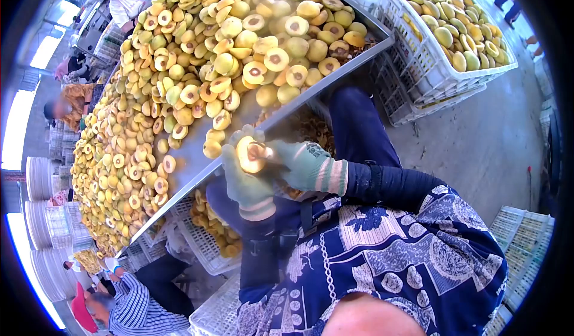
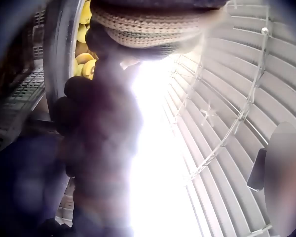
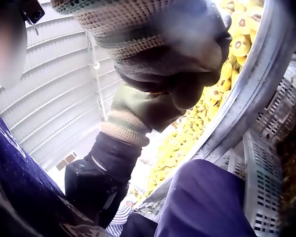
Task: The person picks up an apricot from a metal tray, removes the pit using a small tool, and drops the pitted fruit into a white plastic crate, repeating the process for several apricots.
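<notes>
I needed to keep the yellow fruit half (image 1: pixel 244 157) still in the fingers of my left hand (image 1: pixel 246 183), but couldn't tell if my right hand (image 1: pixel 305 165) pinched it too.

cut fruit (image 1: pixel 224 64) lies heaped on the table (image 1: pixel 323 86), right of which a crate (image 1: pixel 417 52) holds more fruit (image 1: pixel 457 28).

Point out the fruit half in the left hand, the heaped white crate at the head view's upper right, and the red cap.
Fruit half (image 1: pixel 246 156): head view, on its cut face.
White crate (image 1: pixel 420 60): head view, on its side wall.
Red cap (image 1: pixel 82 309): head view, near its middle.
</notes>
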